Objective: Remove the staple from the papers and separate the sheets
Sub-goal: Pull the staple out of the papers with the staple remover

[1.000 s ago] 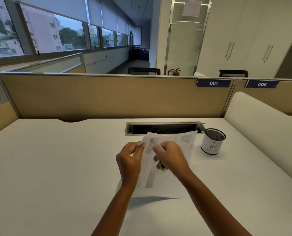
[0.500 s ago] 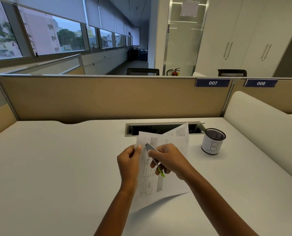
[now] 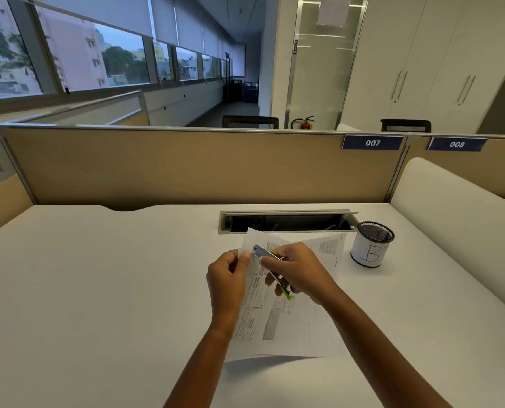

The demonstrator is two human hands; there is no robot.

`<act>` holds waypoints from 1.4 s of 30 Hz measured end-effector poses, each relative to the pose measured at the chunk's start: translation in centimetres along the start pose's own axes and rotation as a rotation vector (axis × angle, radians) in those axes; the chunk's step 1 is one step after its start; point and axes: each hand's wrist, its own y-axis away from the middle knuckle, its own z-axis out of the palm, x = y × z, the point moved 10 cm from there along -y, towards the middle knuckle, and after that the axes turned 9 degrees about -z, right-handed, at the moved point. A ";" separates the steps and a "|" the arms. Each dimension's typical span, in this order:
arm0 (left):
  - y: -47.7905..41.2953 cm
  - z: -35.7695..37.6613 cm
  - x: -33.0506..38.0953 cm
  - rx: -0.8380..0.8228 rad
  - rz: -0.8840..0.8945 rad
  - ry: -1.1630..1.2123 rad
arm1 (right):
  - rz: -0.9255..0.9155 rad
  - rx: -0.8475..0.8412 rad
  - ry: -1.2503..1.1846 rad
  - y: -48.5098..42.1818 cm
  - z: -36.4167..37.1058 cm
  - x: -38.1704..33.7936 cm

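Printed white papers (image 3: 277,322) are held up over the white desk (image 3: 98,290), their lower edge lifted off it. My left hand (image 3: 227,281) pinches the papers' upper left corner. My right hand (image 3: 296,270) grips a metal staple remover (image 3: 267,256) with a green end, its tip lying against the top corner next to my left thumb. A second sheet (image 3: 327,245) fans out to the right behind my right hand. The staple itself is too small to see.
A black mesh cup (image 3: 370,244) with a white label marked "B" stands to the right of the papers. An open cable slot (image 3: 286,220) runs along the desk's back. A tan partition (image 3: 186,166) closes the rear, a white padded divider (image 3: 451,213) the right.
The papers have spread, the rear sheet fanning out to the right. The staple remover, hidden under my right hand a second ago, now shows with its tip at the top corner.
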 end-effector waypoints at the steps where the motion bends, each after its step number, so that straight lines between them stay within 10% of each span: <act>1: -0.1 0.0 0.0 0.003 0.018 -0.024 | -0.003 -0.005 0.001 -0.1 -0.1 0.0; 8: 0.1 -0.4 0.6 0.023 0.113 -0.134 | -0.016 -0.062 0.043 -0.5 -0.7 -0.3; 13: 0.8 -0.8 -2.3 -0.007 0.039 -0.158 | -0.076 0.211 0.044 -1.4 -7.8 -1.3; 22: 0.4 0.0 -2.0 -0.057 -0.114 -0.017 | -0.036 -0.140 0.089 0.3 -1.4 -0.1; 42: 1.0 0.9 -1.0 -0.170 -0.180 0.004 | -0.078 -0.121 0.113 -0.8 -0.7 0.1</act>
